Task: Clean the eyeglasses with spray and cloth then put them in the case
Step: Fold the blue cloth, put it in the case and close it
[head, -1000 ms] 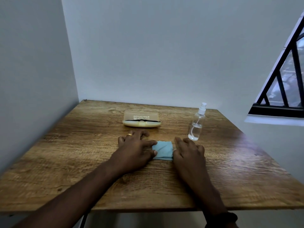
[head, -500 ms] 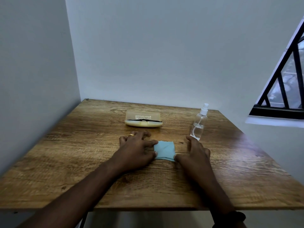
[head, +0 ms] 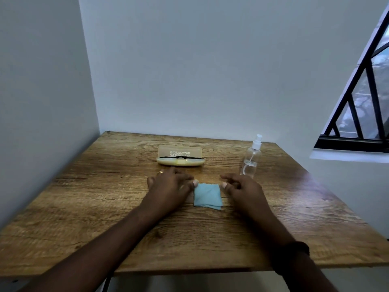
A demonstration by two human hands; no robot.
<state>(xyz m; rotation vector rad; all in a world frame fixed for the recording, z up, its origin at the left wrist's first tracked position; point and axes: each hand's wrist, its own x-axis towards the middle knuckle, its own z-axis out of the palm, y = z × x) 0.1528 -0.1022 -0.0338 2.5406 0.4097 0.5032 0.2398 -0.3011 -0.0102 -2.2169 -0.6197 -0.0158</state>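
A folded light-blue cloth (head: 207,196) lies flat on the wooden table (head: 84,207). My left hand (head: 170,187) rests just left of it, thumb tip at the cloth's upper left corner. My right hand (head: 242,189) hovers just right of it with fingers loosely curled, holding nothing. Behind them an open cream eyeglass case (head: 180,158) holds black-framed eyeglasses (head: 181,158). A clear spray bottle (head: 250,160) with a white nozzle stands upright to the right.
Walls close off the table's left and far sides. A barred window (head: 362,106) is at the right. The table's near edge runs across below my forearms.
Both hands have drawn away from the cloth's sides. My right hand lifted and moved right; the cloth now lies fully uncovered between them.
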